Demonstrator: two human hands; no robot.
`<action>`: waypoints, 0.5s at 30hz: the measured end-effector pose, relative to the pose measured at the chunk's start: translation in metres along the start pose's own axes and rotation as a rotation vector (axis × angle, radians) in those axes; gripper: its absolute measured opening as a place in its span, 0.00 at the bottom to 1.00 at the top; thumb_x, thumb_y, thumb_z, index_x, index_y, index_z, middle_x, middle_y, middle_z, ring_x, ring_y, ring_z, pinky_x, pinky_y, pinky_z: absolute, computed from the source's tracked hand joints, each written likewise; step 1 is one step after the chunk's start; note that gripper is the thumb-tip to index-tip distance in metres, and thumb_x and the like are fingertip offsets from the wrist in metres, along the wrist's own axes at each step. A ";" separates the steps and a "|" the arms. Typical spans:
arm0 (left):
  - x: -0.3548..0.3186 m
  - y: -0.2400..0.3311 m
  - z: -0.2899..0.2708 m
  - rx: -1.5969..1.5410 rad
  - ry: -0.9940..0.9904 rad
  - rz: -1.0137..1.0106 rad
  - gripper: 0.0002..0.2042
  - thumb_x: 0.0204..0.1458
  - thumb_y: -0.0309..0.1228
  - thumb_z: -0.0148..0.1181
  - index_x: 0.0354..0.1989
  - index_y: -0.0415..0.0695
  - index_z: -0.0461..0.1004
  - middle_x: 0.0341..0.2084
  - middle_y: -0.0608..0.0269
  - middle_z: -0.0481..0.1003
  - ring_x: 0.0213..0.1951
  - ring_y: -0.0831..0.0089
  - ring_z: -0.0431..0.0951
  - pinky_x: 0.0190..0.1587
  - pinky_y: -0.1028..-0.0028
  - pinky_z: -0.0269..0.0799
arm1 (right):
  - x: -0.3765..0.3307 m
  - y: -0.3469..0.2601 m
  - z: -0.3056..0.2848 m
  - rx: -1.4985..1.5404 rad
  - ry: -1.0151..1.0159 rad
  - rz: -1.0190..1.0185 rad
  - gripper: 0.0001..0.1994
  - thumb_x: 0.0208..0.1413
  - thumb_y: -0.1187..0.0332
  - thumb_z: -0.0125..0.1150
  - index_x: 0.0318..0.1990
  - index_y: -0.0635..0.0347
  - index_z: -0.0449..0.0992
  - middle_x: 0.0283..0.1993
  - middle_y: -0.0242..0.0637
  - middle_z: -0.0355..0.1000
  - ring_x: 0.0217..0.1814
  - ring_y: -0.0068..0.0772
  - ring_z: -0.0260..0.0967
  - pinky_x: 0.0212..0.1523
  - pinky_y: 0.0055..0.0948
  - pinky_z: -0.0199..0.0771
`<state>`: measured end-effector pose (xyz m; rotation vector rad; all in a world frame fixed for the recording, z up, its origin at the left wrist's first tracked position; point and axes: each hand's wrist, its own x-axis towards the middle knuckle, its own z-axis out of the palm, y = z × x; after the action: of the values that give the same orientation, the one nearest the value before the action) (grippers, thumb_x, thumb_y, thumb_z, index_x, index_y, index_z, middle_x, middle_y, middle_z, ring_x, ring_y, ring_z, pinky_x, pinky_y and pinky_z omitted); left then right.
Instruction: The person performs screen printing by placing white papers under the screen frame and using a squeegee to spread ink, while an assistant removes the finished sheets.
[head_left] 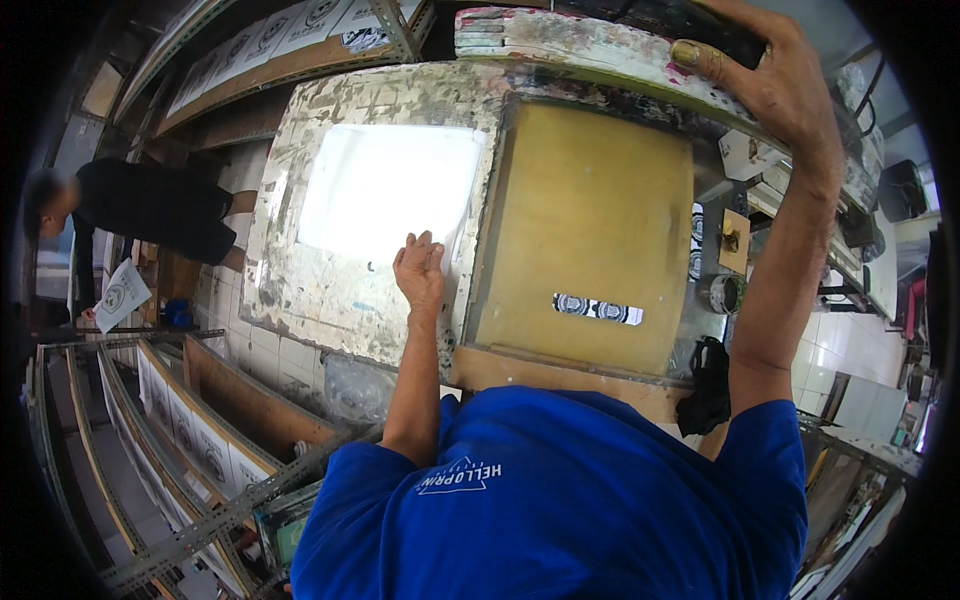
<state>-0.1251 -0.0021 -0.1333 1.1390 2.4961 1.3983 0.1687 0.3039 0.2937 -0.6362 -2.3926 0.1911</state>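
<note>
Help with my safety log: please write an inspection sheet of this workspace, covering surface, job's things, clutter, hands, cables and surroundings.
Surface: paint-stained pale flat board
Job's things: white rectangular sheet on the board; amber rectangular panel to its right; long paint-smeared white beam beyond
Clutter: round grey can and crumpled black bundle, right of the panel
Hands: left hand over the sheet's near edge, contact unclear; right hand with its thumb on the beam
Cables: nothing clearly seen
Surroundings: person in black clothing, at left, holding printed white paper
</note>
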 end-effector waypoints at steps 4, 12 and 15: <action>0.006 -0.002 -0.001 -0.228 0.100 -0.106 0.06 0.57 0.26 0.67 0.39 0.37 0.84 0.45 0.53 0.84 0.64 0.54 0.74 0.62 0.57 0.68 | -0.004 -0.034 -0.004 -0.108 -0.013 0.010 0.32 0.43 0.53 0.80 0.53 0.67 0.82 0.48 0.49 0.83 0.43 0.36 0.82 0.48 0.32 0.82; 0.036 0.070 -0.020 -0.096 0.138 0.112 0.04 0.55 0.26 0.67 0.36 0.41 0.84 0.41 0.57 0.85 0.48 0.57 0.83 0.54 0.63 0.74 | -0.002 -0.027 -0.001 -0.110 0.002 0.004 0.33 0.43 0.52 0.80 0.54 0.65 0.82 0.49 0.48 0.83 0.44 0.37 0.82 0.50 0.32 0.82; 0.027 0.122 -0.018 -0.202 -0.404 0.036 0.08 0.57 0.31 0.67 0.42 0.43 0.85 0.49 0.56 0.83 0.55 0.56 0.80 0.59 0.61 0.71 | 0.000 0.009 0.000 -0.075 -0.019 0.019 0.33 0.43 0.52 0.80 0.54 0.64 0.82 0.50 0.47 0.83 0.47 0.38 0.82 0.52 0.33 0.81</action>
<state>-0.0824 0.0408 -0.0229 1.2781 2.0204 1.2430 0.1718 0.3115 0.2911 -0.6946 -2.4225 0.1166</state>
